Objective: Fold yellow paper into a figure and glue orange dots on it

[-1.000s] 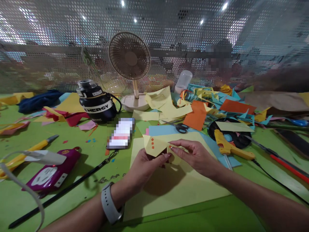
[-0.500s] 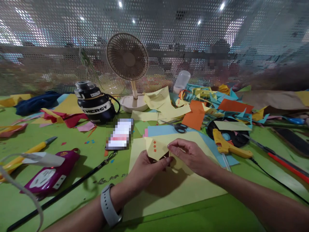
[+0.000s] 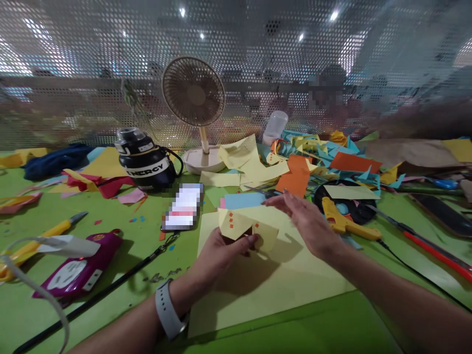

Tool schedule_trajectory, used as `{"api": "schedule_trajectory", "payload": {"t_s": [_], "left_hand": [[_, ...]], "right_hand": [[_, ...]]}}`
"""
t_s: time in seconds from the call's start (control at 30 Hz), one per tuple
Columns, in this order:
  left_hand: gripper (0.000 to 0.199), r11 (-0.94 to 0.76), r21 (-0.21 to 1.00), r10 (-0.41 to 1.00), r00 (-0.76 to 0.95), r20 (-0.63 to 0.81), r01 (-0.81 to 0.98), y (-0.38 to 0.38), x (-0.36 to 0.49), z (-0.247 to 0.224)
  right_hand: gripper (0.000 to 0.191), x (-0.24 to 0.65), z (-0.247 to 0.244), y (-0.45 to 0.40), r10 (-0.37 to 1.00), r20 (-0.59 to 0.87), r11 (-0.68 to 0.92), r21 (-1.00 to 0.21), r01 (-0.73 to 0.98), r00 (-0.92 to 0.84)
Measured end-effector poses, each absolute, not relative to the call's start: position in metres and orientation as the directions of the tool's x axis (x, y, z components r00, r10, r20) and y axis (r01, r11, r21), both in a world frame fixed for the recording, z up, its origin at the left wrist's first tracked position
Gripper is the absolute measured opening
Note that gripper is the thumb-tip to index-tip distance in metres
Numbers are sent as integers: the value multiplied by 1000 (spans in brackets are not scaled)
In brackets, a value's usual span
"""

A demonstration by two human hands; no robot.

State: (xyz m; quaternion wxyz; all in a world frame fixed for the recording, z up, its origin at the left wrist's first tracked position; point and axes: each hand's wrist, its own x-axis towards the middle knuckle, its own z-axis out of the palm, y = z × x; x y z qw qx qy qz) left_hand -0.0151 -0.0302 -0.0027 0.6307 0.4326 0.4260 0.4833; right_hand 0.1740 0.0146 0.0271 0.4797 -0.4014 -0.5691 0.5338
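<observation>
My left hand (image 3: 221, 253) is closed around a small folded yellow paper piece (image 3: 236, 222) with little orange squares on it. A flap of the piece sticks out to the right, and its underside is dark. Off to the right, my right hand (image 3: 308, 221) is raised with its fingers spread, holding nothing, over the scissors (image 3: 267, 192), which it partly hides. Beneath both hands lies a large yellow sheet (image 3: 295, 282). A blue sheet (image 3: 243, 200) shows behind it.
A phone (image 3: 184, 204), a black bottle (image 3: 147, 162) and a fan (image 3: 195, 93) stand or lie behind. Paper scraps (image 3: 313, 147) are heaped at the back right. A yellow glue gun (image 3: 346, 223) and red-handled tool (image 3: 435, 248) lie right, a purple device (image 3: 79, 265) left.
My right hand has let go of the paper piece and moved right and up, its fingers now spread. The piece's right flap is now exposed, while my left hand keeps its hold.
</observation>
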Motion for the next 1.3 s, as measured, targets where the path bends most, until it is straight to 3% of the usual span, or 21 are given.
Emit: {"api": "schedule_trajectory", "payload": {"t_s": [0.1, 0.27, 0.37, 0.43, 0.5, 0.6, 0.7, 0.8, 0.93, 1.03, 1.13, 1.2, 1.23, 1.3], "left_hand": [[21, 168, 963, 978, 155, -137, -210, -29, -17, 0], [22, 195, 965, 978, 104, -178, -176, -26, -20, 7], [22, 182, 972, 982, 72, -173, -150, -24, -20, 7], [22, 163, 978, 986, 56, -157, -131, -24, -21, 5], [21, 140, 982, 990, 47, -135, -127, -23, -21, 3], [19, 127, 983, 992, 40, -122, -130, -22, -22, 0], [18, 125, 986, 992, 34, -122, -114, -21, -24, 0], [19, 137, 984, 989, 63, -131, -110, -20, -26, 0], [20, 158, 978, 987, 59, -151, -138, -19, -27, 2], [21, 164, 973, 986, 53, -157, -162, -18, -26, 3], [21, 149, 968, 989, 54, -141, -203, -19, -25, 4], [20, 144, 966, 989, 43, -138, -214, -19, -24, 5], [20, 153, 967, 988, 33, -150, -204, -20, -24, 5], [21, 183, 968, 983, 17, -183, -171, -19, -24, 5]], "right_hand": [[37, 184, 47, 21, 969, 223, 215, -973, -84, -108], [31, 215, 78, 21, 961, 271, 274, -960, -59, 45], [31, 247, 80, 15, 949, 294, 286, -955, 82, 112], [30, 272, 73, 9, 949, 291, 245, -922, 301, 120], [32, 296, 61, 2, 969, 246, 188, -784, 591, 17], [42, 324, 39, -7, 957, 273, 186, -318, 930, -98], [50, 334, 18, -11, 945, 229, 233, 34, 972, -235], [49, 331, 5, -8, 935, 208, 263, 135, 955, -287], [46, 330, -1, -3, 903, 319, 264, 116, 958, -288], [39, 333, 2, -4, 861, 452, 271, -19, 962, -234], [28, 328, 14, -7, 844, 523, 282, -247, 927, -117], [22, 316, 25, -8, 871, 490, 220, -449, 866, 33], [26, 307, 32, -8, 898, 424, 161, -563, 810, 117], [32, 285, 45, -8, 972, 207, 85, -756, 649, 114]]}}
